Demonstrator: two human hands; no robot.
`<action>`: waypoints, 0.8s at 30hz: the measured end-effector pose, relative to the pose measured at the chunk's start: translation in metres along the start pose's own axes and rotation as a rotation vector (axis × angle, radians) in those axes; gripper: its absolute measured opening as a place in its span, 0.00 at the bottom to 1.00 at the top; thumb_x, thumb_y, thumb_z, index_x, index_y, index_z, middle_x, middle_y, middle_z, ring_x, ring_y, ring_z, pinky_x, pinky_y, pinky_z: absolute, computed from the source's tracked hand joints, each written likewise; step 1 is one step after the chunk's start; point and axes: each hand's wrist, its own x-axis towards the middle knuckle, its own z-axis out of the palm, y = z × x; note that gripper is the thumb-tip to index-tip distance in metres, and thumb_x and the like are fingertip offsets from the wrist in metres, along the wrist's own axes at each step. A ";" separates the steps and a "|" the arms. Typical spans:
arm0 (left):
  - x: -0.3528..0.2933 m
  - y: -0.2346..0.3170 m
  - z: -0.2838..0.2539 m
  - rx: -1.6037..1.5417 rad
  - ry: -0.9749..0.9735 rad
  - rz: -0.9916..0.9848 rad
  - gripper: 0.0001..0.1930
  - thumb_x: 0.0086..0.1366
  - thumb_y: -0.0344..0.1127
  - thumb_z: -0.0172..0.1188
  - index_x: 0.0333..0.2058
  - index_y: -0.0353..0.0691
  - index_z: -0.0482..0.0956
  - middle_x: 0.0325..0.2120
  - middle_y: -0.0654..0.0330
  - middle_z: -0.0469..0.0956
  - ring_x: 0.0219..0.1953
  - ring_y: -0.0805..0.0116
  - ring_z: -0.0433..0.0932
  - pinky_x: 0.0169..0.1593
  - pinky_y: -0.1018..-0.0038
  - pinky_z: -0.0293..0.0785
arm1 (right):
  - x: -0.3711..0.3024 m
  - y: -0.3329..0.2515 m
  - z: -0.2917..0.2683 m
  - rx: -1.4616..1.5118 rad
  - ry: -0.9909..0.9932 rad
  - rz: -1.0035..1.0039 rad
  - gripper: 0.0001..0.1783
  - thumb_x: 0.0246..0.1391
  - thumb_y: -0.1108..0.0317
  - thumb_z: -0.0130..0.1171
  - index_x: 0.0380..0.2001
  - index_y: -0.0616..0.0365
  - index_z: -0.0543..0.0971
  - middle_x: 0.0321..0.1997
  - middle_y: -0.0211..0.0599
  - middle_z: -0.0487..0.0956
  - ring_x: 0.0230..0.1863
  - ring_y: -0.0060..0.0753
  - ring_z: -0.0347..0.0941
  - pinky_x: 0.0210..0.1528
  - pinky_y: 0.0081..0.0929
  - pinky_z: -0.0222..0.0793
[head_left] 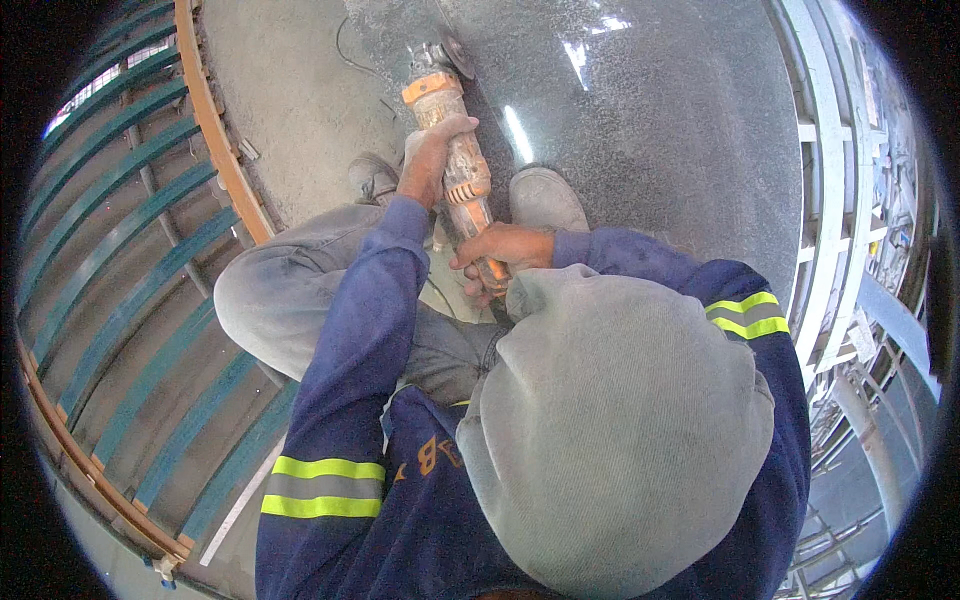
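An orange angle grinder point(465, 165), coated with pale dust, is held in both my hands and points away from me. My left hand point(432, 160) wraps round the front of its body, just behind the orange collar. Farther back, my right hand point(503, 258) grips the rear end near my lap. The grinder's disc point(457, 54) is tilted, close to the seam between a pale floor strip point(290, 110) and a dark, glossy grey surface point(660, 130). Whether the disc touches that surface, I cannot tell. Grey cloth hides part of my right side.
A curved orange-edged frame with blue-green slats point(150, 265) runs along the left. White metal framing point(830, 190) stands at the right. My dusty shoes point(545, 198) flank the grinder. A thin dark cable point(350, 62) lies on the pale floor near the disc.
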 end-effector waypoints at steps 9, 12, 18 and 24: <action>-0.009 0.002 0.002 -0.003 0.088 0.037 0.16 0.50 0.35 0.68 0.35 0.33 0.76 0.25 0.58 0.76 0.21 0.67 0.77 0.25 0.70 0.77 | -0.003 0.000 0.006 0.032 -0.014 0.010 0.11 0.54 0.69 0.65 0.38 0.56 0.74 0.27 0.30 0.77 0.33 0.32 0.81 0.34 0.38 0.81; -0.008 0.005 0.000 0.005 0.050 0.036 0.19 0.52 0.36 0.67 0.39 0.33 0.73 0.26 0.57 0.75 0.21 0.64 0.79 0.25 0.68 0.79 | 0.004 0.000 0.002 0.044 -0.030 -0.013 0.11 0.54 0.70 0.65 0.37 0.57 0.74 0.26 0.31 0.76 0.32 0.33 0.81 0.32 0.39 0.81; 0.010 0.003 -0.004 -0.002 0.036 0.053 0.18 0.53 0.36 0.67 0.39 0.34 0.73 0.24 0.58 0.75 0.21 0.64 0.78 0.25 0.67 0.78 | 0.011 -0.002 -0.001 0.076 0.006 -0.072 0.12 0.52 0.72 0.65 0.38 0.58 0.73 0.25 0.30 0.75 0.29 0.36 0.80 0.30 0.44 0.81; 0.009 0.006 0.000 0.004 0.007 0.057 0.20 0.53 0.37 0.67 0.41 0.33 0.72 0.24 0.57 0.75 0.21 0.64 0.78 0.25 0.66 0.79 | 0.013 -0.002 -0.008 0.057 0.013 -0.085 0.14 0.52 0.69 0.65 0.41 0.55 0.73 0.27 0.30 0.74 0.37 0.38 0.80 0.36 0.49 0.80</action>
